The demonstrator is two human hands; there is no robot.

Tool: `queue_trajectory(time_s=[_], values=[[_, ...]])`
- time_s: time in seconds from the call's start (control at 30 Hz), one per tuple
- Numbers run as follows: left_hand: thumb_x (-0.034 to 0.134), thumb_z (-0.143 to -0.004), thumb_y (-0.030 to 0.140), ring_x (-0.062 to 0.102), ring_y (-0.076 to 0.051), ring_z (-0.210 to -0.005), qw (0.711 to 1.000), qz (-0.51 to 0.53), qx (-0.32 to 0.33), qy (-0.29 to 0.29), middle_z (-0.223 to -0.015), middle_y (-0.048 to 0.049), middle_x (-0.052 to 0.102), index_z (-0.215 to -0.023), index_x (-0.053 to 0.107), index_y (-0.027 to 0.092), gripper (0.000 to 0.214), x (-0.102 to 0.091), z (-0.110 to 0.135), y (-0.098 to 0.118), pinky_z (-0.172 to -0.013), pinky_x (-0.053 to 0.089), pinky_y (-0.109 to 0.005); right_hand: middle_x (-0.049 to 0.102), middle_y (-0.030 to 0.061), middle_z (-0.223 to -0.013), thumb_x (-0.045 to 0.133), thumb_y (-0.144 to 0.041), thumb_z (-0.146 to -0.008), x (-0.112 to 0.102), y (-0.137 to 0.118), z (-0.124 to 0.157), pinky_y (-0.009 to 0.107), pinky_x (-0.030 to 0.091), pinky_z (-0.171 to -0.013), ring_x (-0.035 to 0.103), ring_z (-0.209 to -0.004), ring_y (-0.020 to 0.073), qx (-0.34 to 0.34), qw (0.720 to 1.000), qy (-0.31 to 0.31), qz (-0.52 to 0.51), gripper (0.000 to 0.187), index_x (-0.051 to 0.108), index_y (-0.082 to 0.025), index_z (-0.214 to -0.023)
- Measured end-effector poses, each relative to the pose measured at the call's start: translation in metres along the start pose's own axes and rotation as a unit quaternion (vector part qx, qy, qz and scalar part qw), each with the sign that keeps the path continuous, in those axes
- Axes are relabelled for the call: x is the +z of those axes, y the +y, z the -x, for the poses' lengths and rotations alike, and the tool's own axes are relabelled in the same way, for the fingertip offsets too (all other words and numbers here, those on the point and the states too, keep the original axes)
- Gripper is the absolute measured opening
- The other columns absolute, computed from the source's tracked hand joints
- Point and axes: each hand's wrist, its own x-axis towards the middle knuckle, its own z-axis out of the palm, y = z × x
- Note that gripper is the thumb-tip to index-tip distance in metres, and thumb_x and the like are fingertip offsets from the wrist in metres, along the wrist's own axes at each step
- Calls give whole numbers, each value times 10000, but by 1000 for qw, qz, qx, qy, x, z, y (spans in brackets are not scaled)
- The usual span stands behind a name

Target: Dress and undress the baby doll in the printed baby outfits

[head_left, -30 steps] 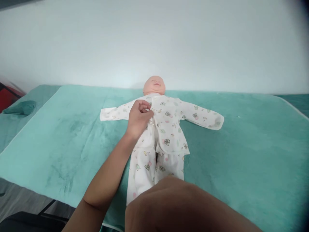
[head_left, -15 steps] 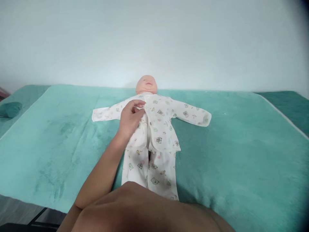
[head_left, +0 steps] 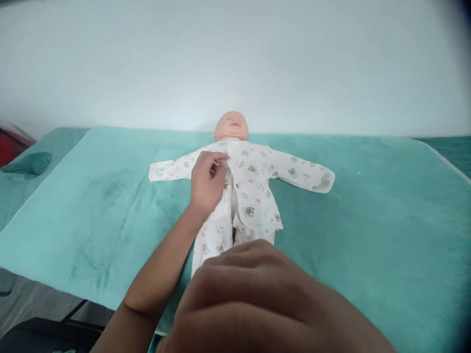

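Observation:
A baby doll lies on its back in the middle of the teal blanket, arms spread. It wears a white printed shirt and matching trousers. My left hand rests on the doll's chest, thumb and fingers pinched on the shirt's front edge near the collar. My right hand is very close to the camera, blurred, and fills the lower middle of the view, hiding the doll's legs. Its fingers cannot be made out.
The blanket covers a table that runs to a pale wall behind. A dark green bundle lies at the far left edge, next to something red. The table's front edge and dark floor show at bottom left.
My left hand stays pinched on the shirt front at the chest. My right hand has risen closer to the camera and covers more of the trousers. The view shifted slightly.

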Motion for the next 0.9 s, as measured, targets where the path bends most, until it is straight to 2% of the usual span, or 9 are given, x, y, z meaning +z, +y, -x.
queue_trajectory(time_s=[0.07, 0.13, 0.2, 0.27, 0.37, 0.57, 0.7, 0.77, 0.9], values=[[539, -877, 107, 548, -142, -773, 1000, -10, 0, -19, -962, -25, 651, -967, 687, 241, 219, -2, 4, 4, -732, 449, -281, 736, -83, -978, 638, -395, -849, -10, 5, -5, 370, 546, -790, 699, -811, 220, -47, 989, 42, 137, 394, 583, -511, -1221], [554, -865, 120, 521, -137, -729, 998, -23, -3, -54, -880, -9, 630, -918, 668, 237, 172, -6, 6, 7, -708, 432, -284, 723, -53, -930, 597, -316, -920, -23, 15, -13, 350, 484, -659, 665, -750, 195, -45, 948, 103, 297, 220, 582, -365, -1134], [574, -844, 137, 508, -137, -718, 993, -40, -3, -108, -809, 6, 604, -826, 632, 223, 106, -12, 5, 11, -698, 416, -287, 695, -16, -889, 543, -258, -960, -36, 29, -23, 320, 369, -552, 613, -673, 178, 20, 892, 158, 422, 69, 575, -276, -1018], [579, -832, 150, 508, -140, -728, 983, -68, -2, -171, -769, 12, 586, -754, 589, 208, 98, -19, 3, 14, -689, 401, -291, 670, 12, -881, 518, -256, -975, -49, 43, -32, 299, 288, -524, 573, -641, 167, 125, 844, 191, 485, 54, 564, -232, -962], [574, -817, 135, 504, -137, -735, 962, -109, 3, -249, -772, 17, 570, -752, 585, 197, 91, -30, -3, 16, -675, 386, -291, 645, 36, -885, 532, -361, -986, -64, 59, -40, 293, 276, -544, 544, -646, 161, 245, 808, 206, 494, 186, 536, -208, -881], [552, -912, 229, 546, -133, -795, 935, -77, -15, -345, -922, -7, 599, -843, 665, 205, 135, -45, -11, 13, -715, 433, -287, 595, 21, -824, 550, -345, -965, -70, 70, -41, 295, 289, -576, 492, -641, 151, 289, 818, 191, 460, 243, 452, -221, -780], [612, -868, 197, 553, -117, -765, 933, -76, -26, -350, -918, 2, 616, -831, 673, 203, 71, -47, -11, 14, -693, 435, -269, 554, 1, -756, 530, -181, -891, -69, 73, -44, 309, 243, -580, 411, -621, 143, 272, 816, 190, 474, 202, 414, -222, -730], [627, -871, 217, 549, -114, -730, 940, -60, -55, -332, -825, 12, 622, -809, 669, 197, 78, -46, -10, 17, -654, 413, -259, 516, -17, -687, 510, -152, -857, -72, 75, -46, 310, 241, -580, 371, -606, 137, 261, 835, 204, 439, 209, 402, -218, -691], [707, -861, 348, 556, -107, -672, 947, 64, -143, -282, -723, 19, 632, -855, 687, 180, 170, -45, -9, 22, -630, 422, -248, 496, -42, -664, 586, -279, -845, -82, 77, -45, 282, 295, -578, 397, -627, 123, 224, 908, 250, 249, 167, 515, -212, -709]])
